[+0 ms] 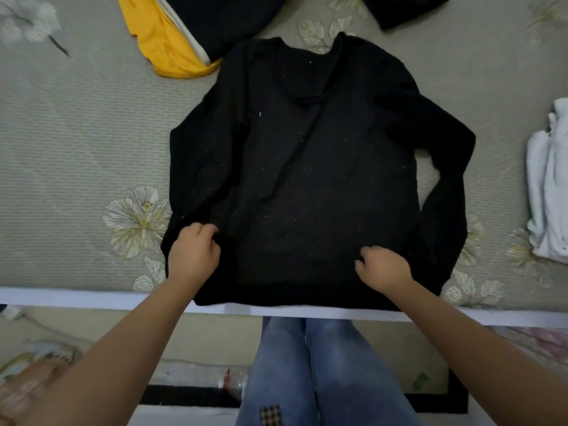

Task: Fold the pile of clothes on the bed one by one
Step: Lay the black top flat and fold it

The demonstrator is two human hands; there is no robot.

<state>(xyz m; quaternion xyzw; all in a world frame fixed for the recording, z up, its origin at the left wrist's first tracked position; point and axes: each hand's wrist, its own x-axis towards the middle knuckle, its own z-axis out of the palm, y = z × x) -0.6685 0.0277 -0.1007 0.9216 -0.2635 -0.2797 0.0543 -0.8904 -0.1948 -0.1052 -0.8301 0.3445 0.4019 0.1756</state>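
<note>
A black long-sleeved top point(301, 167) lies spread flat on the bed point(76, 142), neck away from me, hem at the bed's near edge. Both sleeves lie folded down along its sides. My left hand point(193, 253) rests on the lower left of the top, fingers curled into the fabric. My right hand point(382, 267) sits on the lower right part, fingers also curled into the cloth.
A yellow garment point(163, 41) and a dark garment point(215, 16) with a white stripe lie at the far left. Another dark piece point(405, 7) is at the far right. White clothing point(550, 186) is at the right edge. The bed's white rim point(61, 295) runs below my hands.
</note>
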